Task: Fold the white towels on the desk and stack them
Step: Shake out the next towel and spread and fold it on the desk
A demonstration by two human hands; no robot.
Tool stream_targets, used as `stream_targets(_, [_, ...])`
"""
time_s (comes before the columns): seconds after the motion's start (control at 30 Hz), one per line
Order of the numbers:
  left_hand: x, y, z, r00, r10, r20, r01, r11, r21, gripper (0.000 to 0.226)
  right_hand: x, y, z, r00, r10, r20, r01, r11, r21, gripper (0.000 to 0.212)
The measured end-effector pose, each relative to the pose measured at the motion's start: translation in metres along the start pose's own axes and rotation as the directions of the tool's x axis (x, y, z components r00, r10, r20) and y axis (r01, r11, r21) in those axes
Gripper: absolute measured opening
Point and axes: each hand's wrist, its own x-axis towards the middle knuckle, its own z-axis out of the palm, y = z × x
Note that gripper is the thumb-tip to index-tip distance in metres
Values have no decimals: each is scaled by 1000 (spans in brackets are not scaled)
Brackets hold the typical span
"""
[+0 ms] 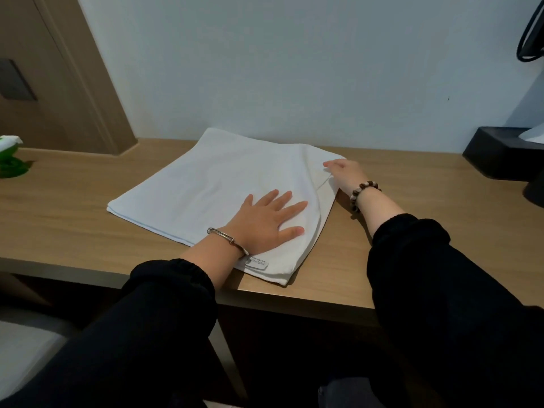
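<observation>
Black sleeves [164,313] fill the foreground, and out of them the two hands reach onto the white towel [206,184]. The left hand [265,219] lies flat on the towel's near right part, fingers straight and spread, pressing the cloth down and gripping nothing; a metal bangle [226,238] circles its wrist just above the towel's sewn label [257,264]. The right hand [346,173], with a bead bracelet [363,192] on its wrist, sits at the towel's far right corner with the thumb pointing along the edge. Its fingers curl down out of sight, so I cannot tell whether they pinch the hem or only rest on it. The towel lies on the wooden desk [73,201], already doubled judging by the layered edge on its left side, and turned so one corner points toward the person. The bulk of the cloth spreads leftward and away from both hands, so the next fold probably carries the right edge over to the left. The right hand is nearer that edge, while the left can pin the cloth. Well off the towel's right stands a black box [500,151]; far to its left is a green object [10,166].
</observation>
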Motion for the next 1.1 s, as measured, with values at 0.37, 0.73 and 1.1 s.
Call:
stream_targets(0.37, [2,-1,2,1000,14,5,-14,1000,-11,61,20,18,-27,977,74,-202,-81,996,-25,34])
stream_targets(0.73, [1,0,0,1000,12,15,-12,1000,-3,63,5,3,7,961,-275,16,187,609,-771,48])
stream_targets(1.1, [-8,13,-4,999,34,36,-36,999,32,72,-34,7,36,982,-55,178,176,595,-784,58])
